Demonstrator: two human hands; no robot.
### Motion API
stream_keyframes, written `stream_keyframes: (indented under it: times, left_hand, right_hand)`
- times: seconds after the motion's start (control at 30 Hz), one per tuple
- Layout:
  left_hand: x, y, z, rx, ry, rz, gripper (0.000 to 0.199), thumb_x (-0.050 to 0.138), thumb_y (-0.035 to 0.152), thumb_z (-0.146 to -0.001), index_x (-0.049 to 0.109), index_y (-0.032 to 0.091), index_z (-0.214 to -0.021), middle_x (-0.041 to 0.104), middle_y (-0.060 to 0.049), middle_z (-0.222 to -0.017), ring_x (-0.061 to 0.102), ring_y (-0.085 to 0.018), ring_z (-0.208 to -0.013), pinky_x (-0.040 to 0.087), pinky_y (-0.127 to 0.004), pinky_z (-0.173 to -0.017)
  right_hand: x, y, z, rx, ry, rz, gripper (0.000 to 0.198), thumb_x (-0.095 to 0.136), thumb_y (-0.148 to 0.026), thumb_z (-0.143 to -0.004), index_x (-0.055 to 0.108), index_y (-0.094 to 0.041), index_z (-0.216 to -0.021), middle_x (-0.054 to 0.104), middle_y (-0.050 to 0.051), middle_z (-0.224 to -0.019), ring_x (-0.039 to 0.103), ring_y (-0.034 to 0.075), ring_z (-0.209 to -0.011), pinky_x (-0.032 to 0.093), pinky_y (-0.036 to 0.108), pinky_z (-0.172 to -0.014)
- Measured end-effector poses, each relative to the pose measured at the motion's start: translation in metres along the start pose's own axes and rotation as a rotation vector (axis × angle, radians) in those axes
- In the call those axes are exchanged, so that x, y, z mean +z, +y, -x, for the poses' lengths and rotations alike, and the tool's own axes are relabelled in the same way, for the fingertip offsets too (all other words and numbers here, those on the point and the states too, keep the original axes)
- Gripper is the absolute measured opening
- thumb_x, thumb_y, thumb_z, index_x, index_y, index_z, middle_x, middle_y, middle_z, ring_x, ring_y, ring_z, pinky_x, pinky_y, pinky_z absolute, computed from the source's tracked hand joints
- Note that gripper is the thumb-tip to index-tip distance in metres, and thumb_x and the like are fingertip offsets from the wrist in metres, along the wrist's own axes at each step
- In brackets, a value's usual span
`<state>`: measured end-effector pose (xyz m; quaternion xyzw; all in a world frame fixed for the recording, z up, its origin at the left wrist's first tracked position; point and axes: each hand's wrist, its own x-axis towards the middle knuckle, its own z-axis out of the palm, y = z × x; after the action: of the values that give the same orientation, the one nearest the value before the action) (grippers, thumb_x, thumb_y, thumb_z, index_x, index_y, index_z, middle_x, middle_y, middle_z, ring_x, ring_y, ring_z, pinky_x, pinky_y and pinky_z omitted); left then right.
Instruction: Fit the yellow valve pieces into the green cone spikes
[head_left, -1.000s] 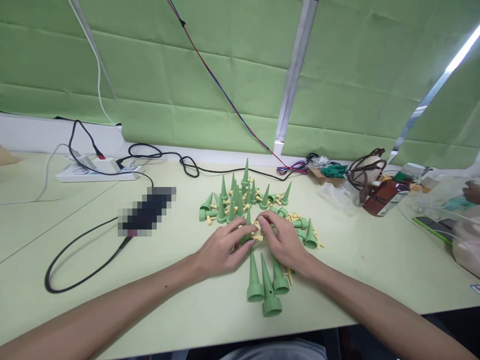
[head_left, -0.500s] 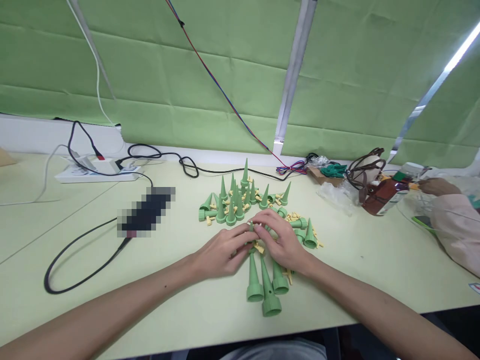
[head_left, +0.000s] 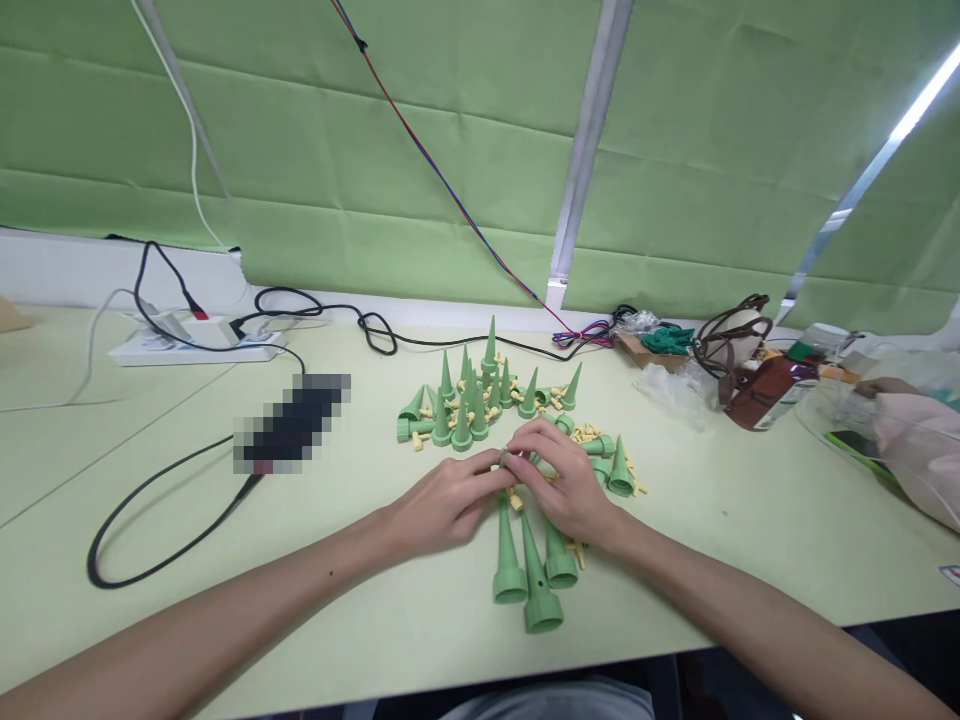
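Observation:
My left hand (head_left: pixel 454 500) and my right hand (head_left: pixel 559 480) meet above the table, fingertips pinched around a green plant watering spike (head_left: pixel 504 458). Most of that spike is hidden by the fingers; only a little green shows between them. Below the fingers a small yellow valve (head_left: pixel 515 500) sticks out, and whether it is fixed in the spike I cannot tell. Under my hands lie three loose green spikes (head_left: pixel 541 605), wide ends toward me. Beyond them stands a cluster of green spikes (head_left: pixel 462 425), several with yellow valves. More yellow valves (head_left: pixel 589 434) lie beside my right hand.
A black cable (head_left: pixel 105 580) loops around a blurred dark device (head_left: pixel 292 425) on the left, near a white power strip (head_left: pixel 202 345). At right stand a reddish-brown bottle (head_left: pixel 769 395) and crumpled plastic (head_left: pixel 675 390). Another person's sleeve (head_left: pixel 919 450) rests by a green-edged phone (head_left: pixel 859 452).
My fingertips have shifted slightly around the spike, and its tip shows less. The other person's hand has drawn back right from the bottle.

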<state>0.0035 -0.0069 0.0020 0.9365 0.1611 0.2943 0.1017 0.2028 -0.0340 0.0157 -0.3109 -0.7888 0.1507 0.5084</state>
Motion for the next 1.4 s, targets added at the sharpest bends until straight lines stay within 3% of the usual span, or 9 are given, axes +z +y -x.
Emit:
stream_keyframes:
  times: [0.17,0.33,0.87,1.27,1.4]
  left_hand:
    - [-0.0004,0.0007,-0.0006,0.011,0.002,0.001,0.037,0.039,0.005,-0.093,0.060,0.017,-0.120,0.065,-0.011,-0.108,0.065,-0.017,-0.084,0.051,-0.024,-0.064]
    - [0.0026,-0.0007,0.0012,-0.014,0.006,0.014,0.038,0.040,0.008,-0.096,0.055,0.018,-0.129,0.064,-0.012,-0.115,0.066,-0.017,-0.091,0.054,-0.026,-0.073]
    - [0.0029,0.0011,0.0012,-0.064,0.020,-0.036,0.035,0.042,0.011,-0.096,0.054,0.018,-0.128,0.062,-0.012,-0.117,0.064,-0.018,-0.090,0.053,-0.027,-0.074]
    - [0.0043,-0.0016,0.0022,-0.071,-0.013,-0.009,0.033,0.044,0.011,-0.096,0.056,0.020,-0.126,0.057,-0.012,-0.122,0.062,-0.018,-0.092,0.052,-0.028,-0.076]
    - [0.0048,-0.0024,0.0031,-0.071,-0.019,-0.011,0.031,0.044,0.009,-0.096,0.058,0.020,-0.121,0.056,-0.012,-0.124,0.061,-0.015,-0.083,0.050,-0.026,-0.071]
  right_hand:
    - [0.0007,0.0010,-0.0003,-0.011,0.007,0.041,0.011,0.051,-0.021,-0.099,0.060,-0.022,-0.095,0.059,0.006,-0.092,0.058,0.020,-0.086,0.051,0.035,-0.076]
    - [0.0002,0.0036,-0.0015,0.036,0.030,0.094,0.014,0.048,-0.019,-0.100,0.056,-0.021,-0.089,0.056,0.005,-0.088,0.055,0.018,-0.082,0.047,0.033,-0.074]
    - [0.0013,0.0084,-0.0018,0.101,0.031,0.133,0.018,0.044,-0.024,-0.103,0.051,-0.021,-0.087,0.055,0.005,-0.086,0.053,0.019,-0.081,0.046,0.031,-0.071]
    - [0.0015,0.0070,-0.0013,0.101,0.012,0.106,0.010,0.050,-0.022,-0.099,0.053,-0.021,-0.090,0.057,0.004,-0.087,0.054,0.017,-0.079,0.047,0.030,-0.069]
    - [0.0008,0.0065,-0.0017,0.101,0.015,0.114,0.010,0.051,-0.022,-0.099,0.053,-0.021,-0.089,0.056,0.003,-0.085,0.053,0.016,-0.076,0.046,0.029,-0.068]
